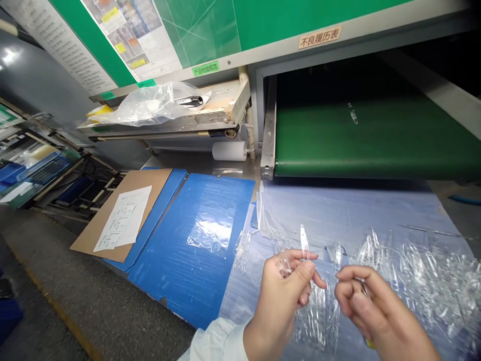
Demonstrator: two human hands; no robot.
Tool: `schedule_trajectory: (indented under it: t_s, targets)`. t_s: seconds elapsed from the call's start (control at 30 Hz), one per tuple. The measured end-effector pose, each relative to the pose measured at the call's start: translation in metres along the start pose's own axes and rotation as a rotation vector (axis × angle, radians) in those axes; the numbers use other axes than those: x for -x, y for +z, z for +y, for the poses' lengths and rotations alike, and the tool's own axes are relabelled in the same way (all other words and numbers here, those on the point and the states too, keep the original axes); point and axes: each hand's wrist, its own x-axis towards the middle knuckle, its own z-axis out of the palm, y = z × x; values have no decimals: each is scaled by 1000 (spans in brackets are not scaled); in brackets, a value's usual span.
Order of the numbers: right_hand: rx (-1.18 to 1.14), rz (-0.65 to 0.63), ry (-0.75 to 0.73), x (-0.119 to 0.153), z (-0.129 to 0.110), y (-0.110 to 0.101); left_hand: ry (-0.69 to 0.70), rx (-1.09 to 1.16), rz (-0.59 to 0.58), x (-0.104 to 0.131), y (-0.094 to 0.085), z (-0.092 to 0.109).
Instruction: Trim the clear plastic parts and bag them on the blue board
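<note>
My left hand [287, 288] is closed on several thin, clear plastic knife-shaped pieces [304, 239]. One stands up between thumb and fingers, its narrow tip pointing away from me; others lie across the palm. To its right, my right hand [370, 301] is curled, thumb against the fingers. A small dark bit and a yellow bit show at that hand, but what it grips is mostly hidden. Just beyond its fingertips is another clear piece [338, 254]; whether the fingers touch it I cannot tell. Beneath both hands lie more clear plastic pieces [315, 321].
A large heap of clear pieces [439, 281] covers the right of the film-covered table [300, 200]. Behind is a green conveyor belt [376, 145] carrying one small piece. Blue boards [191, 225] and brown cardboard [141, 183] with a paper lie left, below a shelf [225, 108].
</note>
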Motion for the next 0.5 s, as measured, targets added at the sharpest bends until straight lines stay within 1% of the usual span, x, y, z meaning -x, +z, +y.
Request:
schedule_trajectory:
  t_s: [0.07,0.17,0.23,0.33,0.5]
  targets:
    - [6,-46,-17,-7,3,-12,-15,-2,-18,-1,-1,1]
    - [117,-99,-54,-16,5,-20,-33,-25,-49,-2,-2,2]
    - [207,-130,-78,-19,4,-21,-45,-50,-57,-2,-3,3]
    - [305,-140,-117,-21,-3,-18,-44,-118,-59,-2,-4,3]
    - [401,-189,-261,-20,-19,-13,21,-241,-90,3,-4,4]
